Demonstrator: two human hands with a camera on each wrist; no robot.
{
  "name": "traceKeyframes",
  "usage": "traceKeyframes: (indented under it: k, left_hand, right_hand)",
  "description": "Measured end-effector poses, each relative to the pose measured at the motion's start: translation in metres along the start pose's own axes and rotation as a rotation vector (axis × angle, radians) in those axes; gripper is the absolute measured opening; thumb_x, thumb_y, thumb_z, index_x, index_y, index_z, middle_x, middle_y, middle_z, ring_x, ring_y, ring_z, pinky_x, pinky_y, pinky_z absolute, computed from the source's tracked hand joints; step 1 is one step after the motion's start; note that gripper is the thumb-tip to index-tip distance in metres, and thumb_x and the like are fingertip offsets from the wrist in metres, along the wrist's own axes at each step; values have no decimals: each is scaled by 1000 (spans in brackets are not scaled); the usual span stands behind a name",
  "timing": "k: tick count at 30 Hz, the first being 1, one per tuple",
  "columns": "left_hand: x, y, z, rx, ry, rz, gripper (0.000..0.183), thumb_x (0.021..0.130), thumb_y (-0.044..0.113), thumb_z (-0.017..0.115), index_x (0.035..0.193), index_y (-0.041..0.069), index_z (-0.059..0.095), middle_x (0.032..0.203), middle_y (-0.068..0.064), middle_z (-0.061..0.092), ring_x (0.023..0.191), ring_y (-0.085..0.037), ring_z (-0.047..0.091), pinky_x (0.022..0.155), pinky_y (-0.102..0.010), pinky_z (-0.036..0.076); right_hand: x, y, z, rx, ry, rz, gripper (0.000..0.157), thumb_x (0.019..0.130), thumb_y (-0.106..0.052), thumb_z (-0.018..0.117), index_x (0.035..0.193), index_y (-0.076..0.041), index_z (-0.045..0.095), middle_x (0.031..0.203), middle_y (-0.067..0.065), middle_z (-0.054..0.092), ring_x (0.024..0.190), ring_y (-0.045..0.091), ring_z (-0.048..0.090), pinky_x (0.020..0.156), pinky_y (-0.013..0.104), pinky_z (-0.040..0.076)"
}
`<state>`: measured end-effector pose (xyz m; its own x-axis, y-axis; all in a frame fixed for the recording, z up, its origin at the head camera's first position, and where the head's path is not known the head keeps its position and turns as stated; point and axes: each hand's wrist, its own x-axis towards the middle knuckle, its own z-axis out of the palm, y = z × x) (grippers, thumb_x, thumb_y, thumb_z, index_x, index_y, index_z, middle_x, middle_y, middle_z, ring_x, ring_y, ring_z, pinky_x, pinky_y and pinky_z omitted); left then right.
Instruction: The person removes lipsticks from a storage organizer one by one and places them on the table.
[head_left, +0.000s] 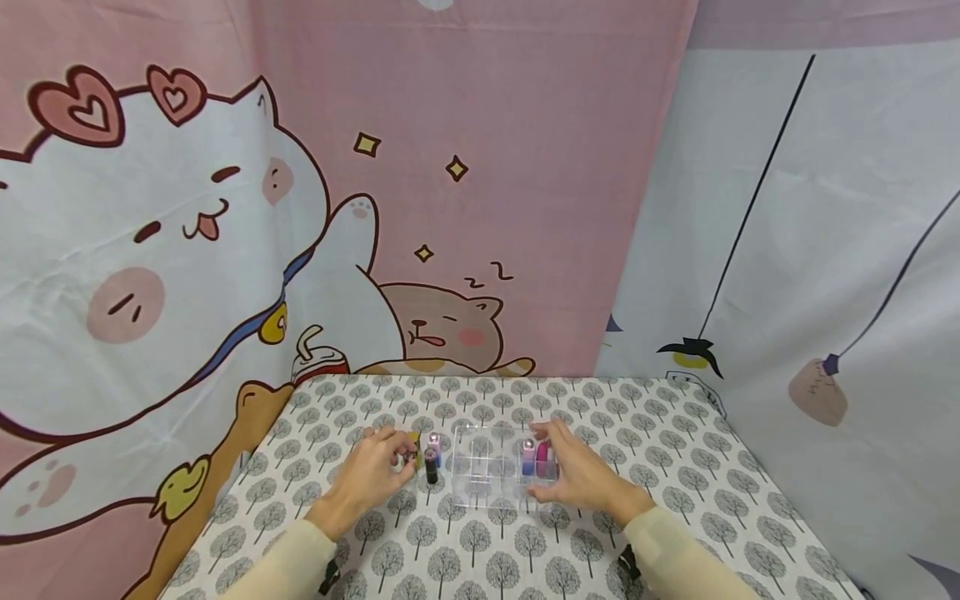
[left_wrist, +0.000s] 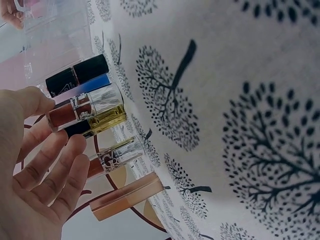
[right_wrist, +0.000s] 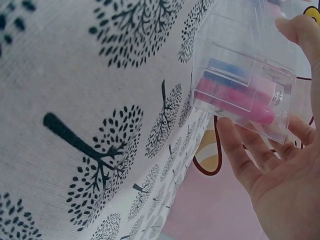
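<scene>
My left hand (head_left: 371, 471) is at the left group of lip cosmetics; its thumb and forefinger pinch the brownish-red end of a lip gloss tube (left_wrist: 102, 100) with a clear, silvery part. Close around it stand a black lipstick tube (left_wrist: 80, 75), a partly hidden blue one (left_wrist: 92, 84), a yellow tube with a black end (left_wrist: 107, 120), a second lip gloss (left_wrist: 125, 151) and a rose-gold tube (left_wrist: 127, 196). My right hand (head_left: 581, 475) holds the right end of a clear organizer box (head_left: 480, 505), thumb and fingers on opposite sides. Inside are a pink-and-blue tube (right_wrist: 235, 74) and a magenta tube (right_wrist: 240, 102).
A tree-patterned cloth (head_left: 502, 550) covers the table. Behind it hangs a pink cartoon curtain (head_left: 540, 208), with a pale curtain (head_left: 750, 208) at the right. The box has several see-through compartments, between my two hands.
</scene>
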<state>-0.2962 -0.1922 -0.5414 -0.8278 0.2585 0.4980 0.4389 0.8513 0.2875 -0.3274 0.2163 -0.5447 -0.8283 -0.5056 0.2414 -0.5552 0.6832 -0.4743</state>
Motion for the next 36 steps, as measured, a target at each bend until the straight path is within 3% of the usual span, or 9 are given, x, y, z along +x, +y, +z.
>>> traceKeyframes:
  k: [4,7,10,15,21,24,30,33,36]
  left_hand:
    - [1,1,1,20,-7,-9,18,93,16,96,106,16,84,99,3,75,79,-13,71,96,-47,67]
    - [1,2,0,35,-24,-28,18,93,17,96,107,16,84,99,4,74,78,-9,67,82,-32,65]
    - [2,3,-1,40,-44,-48,22,94,19,96,112,13,84,99,2,74,77,-5,62,66,-20,56]
    - [2,5,-4,59,-46,-69,31,95,23,95,121,11,83,101,-5,75,76,-7,57,57,-15,49]
    - [3,8,-10,82,43,-22,23,95,23,95,114,13,84,102,-5,78,75,-7,63,56,-14,48]
    - [6,13,-12,54,90,5,21,95,21,95,111,13,84,102,-5,79,73,-9,67,53,-13,46]
    - [14,28,-11,4,174,78,24,92,20,96,110,12,84,101,-3,80,74,-18,75,55,-12,48]
    - [20,39,-9,17,194,108,23,92,23,96,111,17,85,100,1,81,73,-13,72,58,-20,49]
    - [29,51,-6,19,195,128,22,94,25,94,113,19,85,100,3,80,75,-9,71,59,-21,49]
  right_hand:
    - [0,1,0,2,2,-2,112,85,-44,104,173,-12,44,147,3,64,113,19,70,81,24,61]
    - [0,2,-1,16,-4,1,113,85,-43,105,174,-9,43,146,4,64,111,20,70,80,24,61]
    - [0,2,-1,24,-7,9,113,85,-43,105,174,-9,43,146,4,65,110,19,70,79,24,61]
    - [0,2,-1,28,-7,19,113,85,-43,105,174,-11,43,146,4,66,110,18,70,81,25,63]
    - [0,-1,-1,14,-8,18,111,86,-45,104,173,-12,44,152,5,65,109,18,70,83,27,62]
    - [-1,-2,-3,13,-9,25,111,86,-47,104,173,-13,43,153,4,64,105,19,69,82,27,61]
    - [-1,-5,-5,32,-26,40,112,87,-45,104,175,-14,42,151,4,65,112,20,70,86,28,63]
    - [-2,-7,-7,44,-43,52,113,87,-45,103,176,-14,41,153,7,64,116,22,71,90,36,67]
    - [-3,-6,-8,34,-49,51,112,89,-45,103,176,-14,41,159,10,62,124,25,72,100,49,71]
